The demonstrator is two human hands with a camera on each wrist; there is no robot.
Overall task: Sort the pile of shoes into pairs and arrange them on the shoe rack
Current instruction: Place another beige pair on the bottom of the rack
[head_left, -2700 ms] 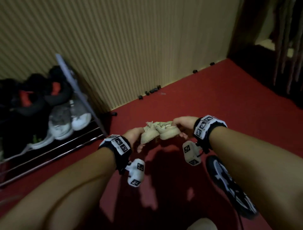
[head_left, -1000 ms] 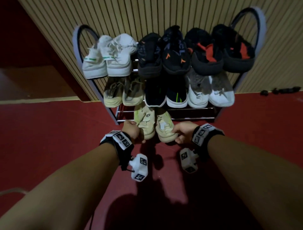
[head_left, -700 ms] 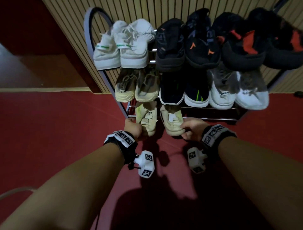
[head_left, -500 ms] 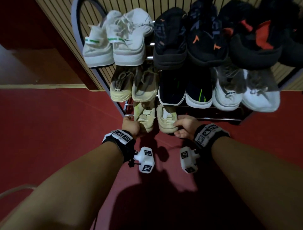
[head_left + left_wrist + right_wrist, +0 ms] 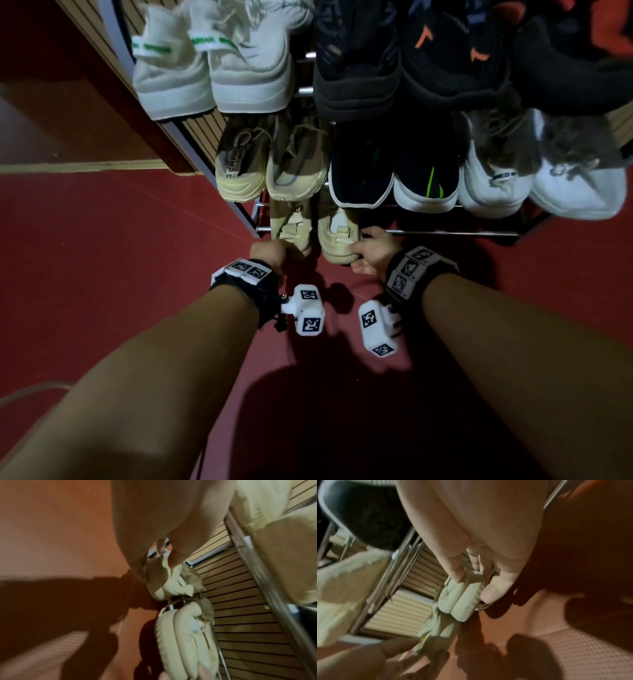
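Two small beige strap shoes sit side by side, toes pointing into the left end of the shoe rack's (image 5: 445,233) bottom tier. My left hand (image 5: 270,251) grips the heel of the left shoe (image 5: 291,224). My right hand (image 5: 371,248) holds the heel of the right shoe (image 5: 337,234). In the left wrist view my fingers pinch the left shoe's (image 5: 171,588) collar, with the right shoe (image 5: 185,635) beside it. In the right wrist view my thumb and fingers (image 5: 496,588) clasp the right shoe's padded heel (image 5: 462,599).
The top tier holds white sneakers with green tabs (image 5: 219,68) and black pairs (image 5: 411,61). The middle tier holds tan sneakers (image 5: 270,164), navy shoes with green marks (image 5: 394,178) and white-grey sneakers (image 5: 541,181). Red floor (image 5: 102,274) lies around the rack, and a slatted wall stands behind it.
Both hands carried the small beige shoes from the floor to the rack. They have pushed them further in under the tan sneakers on the bottom tier.
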